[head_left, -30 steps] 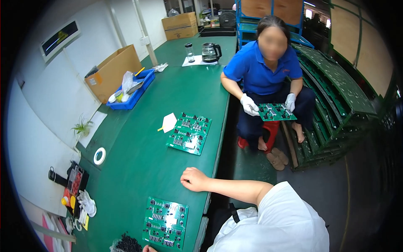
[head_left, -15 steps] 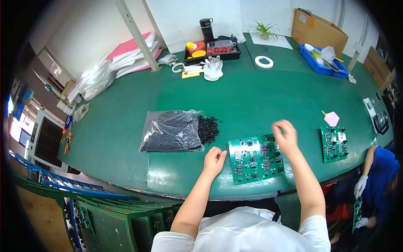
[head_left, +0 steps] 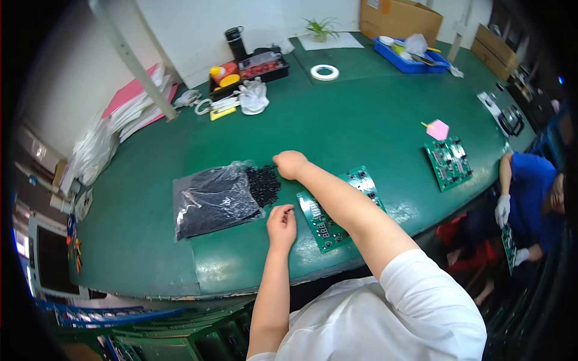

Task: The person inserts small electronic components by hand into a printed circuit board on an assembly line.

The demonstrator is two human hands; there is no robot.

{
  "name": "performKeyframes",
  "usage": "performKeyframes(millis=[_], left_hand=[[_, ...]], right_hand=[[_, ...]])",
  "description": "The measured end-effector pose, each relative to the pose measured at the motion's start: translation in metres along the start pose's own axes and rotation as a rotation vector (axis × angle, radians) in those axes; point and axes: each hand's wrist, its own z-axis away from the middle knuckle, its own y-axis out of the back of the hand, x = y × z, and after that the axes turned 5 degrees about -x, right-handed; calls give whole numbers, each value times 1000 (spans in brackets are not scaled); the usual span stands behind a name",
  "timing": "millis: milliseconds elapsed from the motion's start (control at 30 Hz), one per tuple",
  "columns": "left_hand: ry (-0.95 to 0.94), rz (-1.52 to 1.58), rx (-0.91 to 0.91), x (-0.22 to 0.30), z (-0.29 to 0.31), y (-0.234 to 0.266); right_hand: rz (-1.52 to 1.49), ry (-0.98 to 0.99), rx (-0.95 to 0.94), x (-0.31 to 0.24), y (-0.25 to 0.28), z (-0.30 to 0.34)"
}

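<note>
A clear plastic bag (head_left: 214, 201) full of small black parts lies on the table, and a loose pile of the same parts (head_left: 264, 185) spills from its right end. My right hand (head_left: 291, 164) is at the pile's upper right edge, fingers curled down; what they pinch, if anything, is hidden. Below the pile, my left hand (head_left: 281, 225) is closed, and its contents cannot be made out. Right of it lies a green circuit board (head_left: 326, 232) with digit displays and black components, partly covered by my right forearm.
Another green circuit board (head_left: 448, 162) lies to the right, below a pink paper tag (head_left: 438, 129). At the back are a black tray (head_left: 274, 73), white gloves (head_left: 253, 96), a tape roll (head_left: 324, 73) and a blue basket (head_left: 409, 63). A co-worker in blue (head_left: 530, 186) holds a board at right.
My right hand has moved left from the circuit board to the edge of the black parts pile, its forearm now crossing the board. The whole view has shifted and tilted. My left hand stays closed.
</note>
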Motion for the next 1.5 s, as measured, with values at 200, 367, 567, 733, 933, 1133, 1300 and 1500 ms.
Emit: performKeyframes(millis=[200,367,567,733,933,1133,1300,1500], left_hand=[[62,76,5,-12,2,-1],[147,195,11,-24,5,1],[-191,-64,-13,58,12,-18],[-423,-445,-343,102,8,-61],[-371,-576,-447,102,3,-86],[-348,-572,-465,96,3,-86],[-394,-537,-475,93,1,-85],[-411,-559,-512,95,0,-85]], right_hand=[[-349,186,293,43,29,41],[-708,-13,562,110,56,158],[-659,-84,534,133,14,270],[-595,7,488,107,-10,298],[-433,50,607,108,-17,296],[-438,55,683,116,-17,300],[-443,75,670,108,-14,300],[-415,174,668,91,-17,289]])
